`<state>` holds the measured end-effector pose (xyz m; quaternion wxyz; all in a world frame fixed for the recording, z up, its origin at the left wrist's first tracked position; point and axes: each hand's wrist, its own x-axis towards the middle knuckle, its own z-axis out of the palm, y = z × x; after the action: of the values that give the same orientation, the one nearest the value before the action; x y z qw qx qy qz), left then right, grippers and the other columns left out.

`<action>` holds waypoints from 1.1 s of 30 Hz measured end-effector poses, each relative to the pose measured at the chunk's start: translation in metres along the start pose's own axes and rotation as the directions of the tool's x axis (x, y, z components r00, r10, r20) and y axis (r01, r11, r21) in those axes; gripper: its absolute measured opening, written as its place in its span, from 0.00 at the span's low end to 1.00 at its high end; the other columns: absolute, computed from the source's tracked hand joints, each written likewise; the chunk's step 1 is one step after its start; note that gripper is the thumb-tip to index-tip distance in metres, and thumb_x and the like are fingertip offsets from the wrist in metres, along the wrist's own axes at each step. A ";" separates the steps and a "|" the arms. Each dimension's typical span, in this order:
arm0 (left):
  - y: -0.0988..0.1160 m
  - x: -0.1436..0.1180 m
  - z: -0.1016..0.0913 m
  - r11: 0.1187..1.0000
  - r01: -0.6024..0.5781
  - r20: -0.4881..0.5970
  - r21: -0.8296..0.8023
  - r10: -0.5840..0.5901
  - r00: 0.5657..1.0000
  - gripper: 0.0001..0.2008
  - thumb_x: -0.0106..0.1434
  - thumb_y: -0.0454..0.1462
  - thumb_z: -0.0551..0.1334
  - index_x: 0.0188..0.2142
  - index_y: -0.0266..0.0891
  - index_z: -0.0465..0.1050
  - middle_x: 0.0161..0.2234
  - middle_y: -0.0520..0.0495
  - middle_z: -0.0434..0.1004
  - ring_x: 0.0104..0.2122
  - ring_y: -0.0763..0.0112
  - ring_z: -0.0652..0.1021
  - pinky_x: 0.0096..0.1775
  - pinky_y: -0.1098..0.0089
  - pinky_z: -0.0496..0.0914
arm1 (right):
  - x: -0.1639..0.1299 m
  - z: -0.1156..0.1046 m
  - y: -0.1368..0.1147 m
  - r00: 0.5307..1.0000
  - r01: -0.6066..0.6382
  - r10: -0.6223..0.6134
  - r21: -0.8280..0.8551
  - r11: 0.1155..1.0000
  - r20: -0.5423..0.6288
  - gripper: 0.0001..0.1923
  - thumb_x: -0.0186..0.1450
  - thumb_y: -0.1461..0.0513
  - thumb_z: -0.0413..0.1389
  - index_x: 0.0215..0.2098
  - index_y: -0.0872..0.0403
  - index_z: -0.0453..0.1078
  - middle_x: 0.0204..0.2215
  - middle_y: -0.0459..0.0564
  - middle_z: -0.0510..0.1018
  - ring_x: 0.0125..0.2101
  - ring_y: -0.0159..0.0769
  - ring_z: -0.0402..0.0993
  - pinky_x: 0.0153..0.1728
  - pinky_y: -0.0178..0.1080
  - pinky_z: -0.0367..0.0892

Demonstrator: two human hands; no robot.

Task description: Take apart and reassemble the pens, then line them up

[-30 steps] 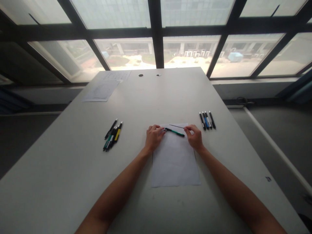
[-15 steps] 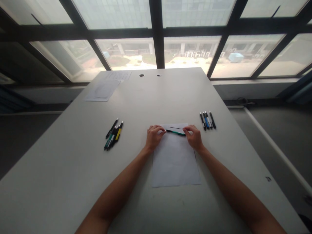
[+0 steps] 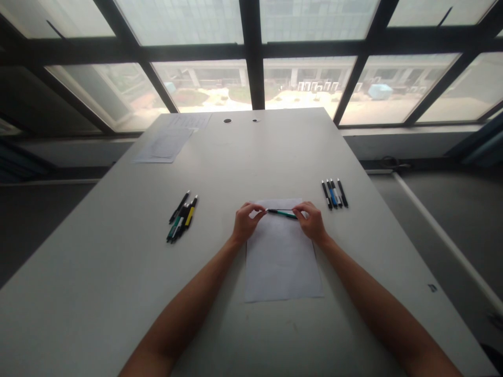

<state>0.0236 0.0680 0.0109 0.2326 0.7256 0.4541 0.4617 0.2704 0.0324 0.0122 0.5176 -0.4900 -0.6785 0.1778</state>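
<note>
Looking down from the head camera, both bare forearms reach forward over a white table [image 3: 118,251] and meet above the far end of a sheet of paper [image 3: 282,262] that lies flat in front of the person. Between the hands runs a green pen [image 3: 281,212], roughly level and crosswise to the arms, just over the paper's far edge. The left hand [image 3: 244,224] is curled, its thumb and fingertips pinched on the pen's dark left end. The right hand [image 3: 313,222] is curled the same way and pinches the pen's right end, so the pen spans the gap from one hand to the other. Whether the pen touches the paper or is held slightly above it cannot be told.

Well to the left of the left hand lies a loose bunch of pens [image 3: 181,215], black, green and yellow, partly overlapping. Near the right hand, just beyond it and to the right, a row of four pens [image 3: 334,193] lies side by side, black and blue. At the table's far left corner rest more sheets of paper [image 3: 167,142], and behind the table stands a large window [image 3: 314,84] with dark frames.
</note>
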 end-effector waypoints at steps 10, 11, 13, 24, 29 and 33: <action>0.005 0.000 -0.001 0.999 -0.015 0.032 -0.032 0.016 0.999 0.04 0.60 0.39 0.70 0.35 0.44 0.80 0.33 0.50 0.80 0.35 0.68 0.77 0.40 0.66 0.71 | 0.000 0.000 -0.001 1.000 0.023 -0.023 0.020 1.000 0.014 0.04 0.66 0.63 0.59 0.33 0.50 0.75 0.31 0.49 0.78 0.36 0.41 0.73 0.41 0.44 0.68; 0.005 0.000 -0.001 0.999 -0.017 0.030 -0.034 0.018 0.999 0.03 0.60 0.38 0.70 0.35 0.44 0.80 0.33 0.50 0.80 0.35 0.68 0.77 0.40 0.66 0.71 | 0.000 0.000 -0.001 1.000 0.024 -0.025 0.018 1.000 0.012 0.04 0.66 0.63 0.59 0.33 0.50 0.75 0.31 0.49 0.78 0.36 0.41 0.73 0.41 0.44 0.68; 0.006 0.000 -0.002 0.999 -0.023 0.030 -0.037 0.024 0.999 0.03 0.60 0.38 0.70 0.35 0.44 0.79 0.33 0.50 0.80 0.35 0.68 0.77 0.40 0.66 0.71 | 0.000 0.000 -0.001 1.000 0.028 -0.028 0.012 1.000 0.011 0.04 0.66 0.63 0.59 0.33 0.50 0.75 0.31 0.48 0.78 0.36 0.41 0.72 0.41 0.44 0.68; 0.008 0.001 -0.003 0.997 -0.060 0.049 -0.052 0.063 0.997 0.03 0.61 0.37 0.69 0.35 0.43 0.80 0.33 0.49 0.80 0.35 0.69 0.77 0.41 0.66 0.72 | 0.000 0.001 -0.003 0.999 0.040 -0.040 -0.016 0.999 0.031 0.05 0.67 0.62 0.58 0.33 0.51 0.75 0.31 0.49 0.78 0.36 0.41 0.72 0.41 0.44 0.68; 0.010 0.002 -0.004 0.991 -0.109 0.078 -0.082 0.115 0.990 0.04 0.62 0.38 0.69 0.37 0.43 0.81 0.34 0.48 0.82 0.35 0.67 0.77 0.41 0.64 0.73 | -0.001 0.002 -0.002 0.997 0.047 -0.046 -0.012 0.999 0.070 0.07 0.68 0.61 0.57 0.32 0.51 0.74 0.30 0.49 0.78 0.35 0.41 0.72 0.40 0.44 0.67; 0.009 0.003 -0.003 0.984 -0.152 0.104 -0.094 0.161 0.981 0.07 0.63 0.38 0.67 0.41 0.45 0.82 0.36 0.47 0.83 0.37 0.65 0.77 0.41 0.63 0.73 | -0.001 0.001 -0.002 0.995 0.047 -0.046 -0.006 0.999 0.087 0.08 0.68 0.61 0.58 0.30 0.51 0.73 0.29 0.49 0.77 0.34 0.40 0.71 0.39 0.44 0.67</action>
<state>0.0249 0.0658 0.0205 0.2513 0.7730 0.3618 0.4564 0.2683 0.0311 0.0123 0.4898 -0.4678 -0.7123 0.1840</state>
